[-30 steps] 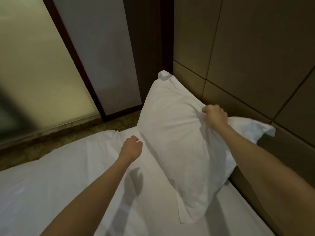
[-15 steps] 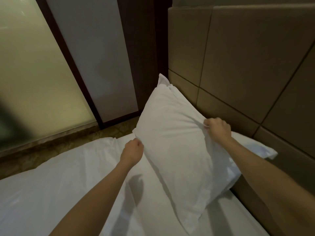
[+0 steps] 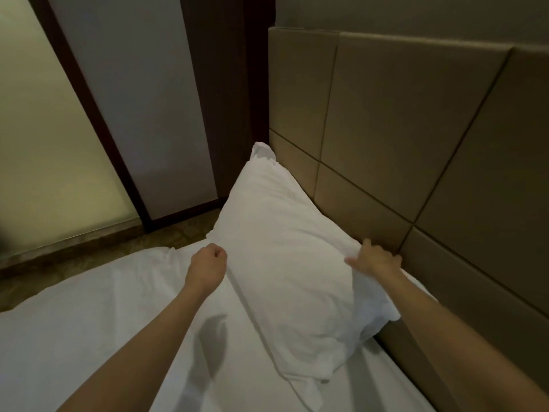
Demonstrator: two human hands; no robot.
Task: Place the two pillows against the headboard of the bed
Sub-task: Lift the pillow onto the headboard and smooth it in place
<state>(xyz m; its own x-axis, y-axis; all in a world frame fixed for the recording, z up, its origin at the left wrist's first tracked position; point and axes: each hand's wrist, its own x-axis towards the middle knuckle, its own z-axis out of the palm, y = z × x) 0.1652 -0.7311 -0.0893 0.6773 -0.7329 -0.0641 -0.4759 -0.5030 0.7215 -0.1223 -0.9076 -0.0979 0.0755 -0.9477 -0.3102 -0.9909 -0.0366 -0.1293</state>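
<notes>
One white pillow [image 3: 285,257] leans on its long edge against the tan padded headboard [image 3: 401,138], at the bed's far corner. My right hand [image 3: 375,258] lies on the pillow's upper edge next to the headboard, fingers spread and resting on the fabric. My left hand [image 3: 209,264] is curled into a loose fist at the pillow's lower front edge, touching or nearly touching it; nothing shows inside it. I see no second pillow in this view.
The bed's white sheet [image 3: 98,316] fills the lower left. Beyond its edge lies a strip of patterned floor [image 3: 124,245], then a frosted glass panel [image 3: 44,138] and a dark wooden frame [image 3: 98,126]. The headboard runs along the right side.
My right hand has let go of its pinch on the pillow and now rests open on its top edge. The pillow has settled lower against the headboard. My left hand moved up to its front edge.
</notes>
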